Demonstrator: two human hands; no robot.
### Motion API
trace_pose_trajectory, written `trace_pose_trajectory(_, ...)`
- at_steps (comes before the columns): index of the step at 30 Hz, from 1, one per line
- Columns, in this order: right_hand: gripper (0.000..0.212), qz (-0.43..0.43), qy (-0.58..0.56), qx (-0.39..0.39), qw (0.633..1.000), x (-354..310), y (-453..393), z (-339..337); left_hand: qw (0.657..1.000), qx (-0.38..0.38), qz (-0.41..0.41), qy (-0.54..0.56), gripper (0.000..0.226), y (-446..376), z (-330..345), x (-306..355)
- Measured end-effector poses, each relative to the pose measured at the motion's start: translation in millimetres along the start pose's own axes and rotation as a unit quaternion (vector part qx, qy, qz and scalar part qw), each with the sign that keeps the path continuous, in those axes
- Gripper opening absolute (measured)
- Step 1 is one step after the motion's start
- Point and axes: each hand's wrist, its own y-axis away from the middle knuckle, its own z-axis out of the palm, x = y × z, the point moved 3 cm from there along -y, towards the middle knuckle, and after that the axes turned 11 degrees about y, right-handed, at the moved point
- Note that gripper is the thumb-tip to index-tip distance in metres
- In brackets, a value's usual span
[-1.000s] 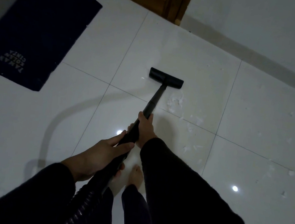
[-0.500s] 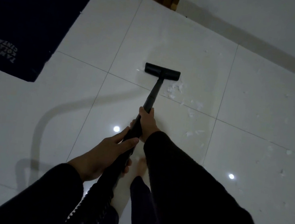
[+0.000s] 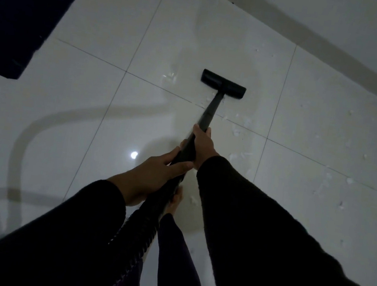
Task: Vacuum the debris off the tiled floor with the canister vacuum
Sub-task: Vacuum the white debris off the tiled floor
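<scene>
Head view, looking down in dim light: a person in dark sleeves holds a black vacuum wand (image 3: pixel 206 119) with both hands. Right hand (image 3: pixel 202 145) grips higher up the wand, fingers wrapped around it; left hand (image 3: pixel 152 178) grips just below, where the ribbed hose (image 3: pixel 141 229) begins. Flat floor nozzle (image 3: pixel 223 84) rests on the glossy white tiled floor (image 3: pixel 86 118). Pale debris flecks (image 3: pixel 244 122) lie just beside the wand and scatter rightward, small and blurry. A dark mat (image 3: pixel 20 15) is cut off at upper left. The canister itself is out of sight; one bare foot (image 3: pixel 175 200) peeks from behind the hose.
</scene>
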Motion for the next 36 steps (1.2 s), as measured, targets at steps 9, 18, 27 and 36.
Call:
trace_pose_trajectory(9,0.045,0.01,-0.046,-0.012,0.999,32,48,20,0.999,0.021,-0.003,-0.035,0.059,52,-10,-24)
trace_pose_trajectory(18,0.05,0.027,-0.051,-0.027,0.998,63,78,25,1.0,0.027,-0.007,-0.015,0.033,86,-5,-50)
trace_pose_trajectory(27,0.049,0.021,-0.061,-0.042,0.997,74,81,5,0.999,0.047,-0.004,-0.023,0.038,83,15,-68)
trace_pose_trajectory(36,0.052,0.048,-0.058,-0.083,0.994,104,119,8,0.998,0.061,-0.015,0.011,0.046,116,15,-106)
